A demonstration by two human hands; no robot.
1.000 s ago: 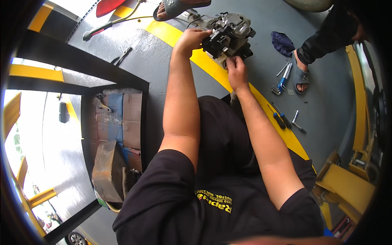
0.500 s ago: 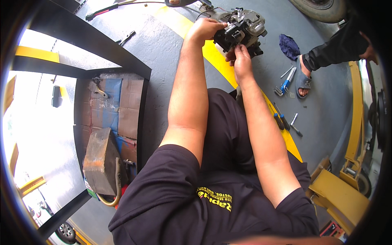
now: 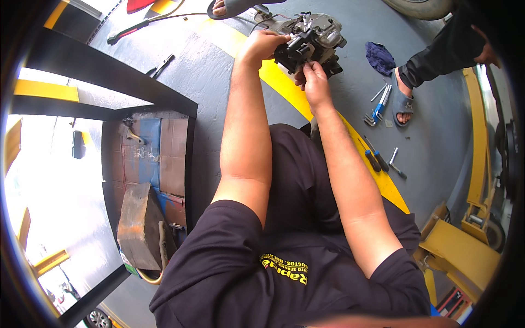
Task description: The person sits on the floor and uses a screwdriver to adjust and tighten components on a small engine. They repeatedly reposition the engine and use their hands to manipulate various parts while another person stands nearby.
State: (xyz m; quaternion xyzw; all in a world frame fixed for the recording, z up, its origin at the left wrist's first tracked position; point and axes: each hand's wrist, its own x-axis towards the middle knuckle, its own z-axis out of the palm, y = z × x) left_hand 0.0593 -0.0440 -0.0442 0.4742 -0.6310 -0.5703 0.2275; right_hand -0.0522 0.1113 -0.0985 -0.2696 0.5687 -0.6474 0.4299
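A silver metal and black mechanical assembly (image 3: 311, 41), engine-like in shape, sits on the floor ahead of me. My left hand (image 3: 261, 46) grips its left side, with the thumb and fingers against the black part. At its near lower edge is my right hand (image 3: 314, 82), fingers pinched together against the underside. Whatever lies between those fingertips is hidden or too small to make out.
On the right lie a dark blue cloth (image 3: 380, 58), blue-held hex keys (image 3: 379, 107), two screwdrivers (image 3: 373, 160) and a socket tool (image 3: 396, 163). A co-worker's sandalled foot (image 3: 403, 104) stands close by. A black-framed cart (image 3: 188, 147) is at left, yellow lifting equipment (image 3: 454, 249) at right.
The whole view has shifted slightly, and a sandalled foot now shows more at the top edge. Both hands stay on the assembly, with the right fingers still at its lower edge.
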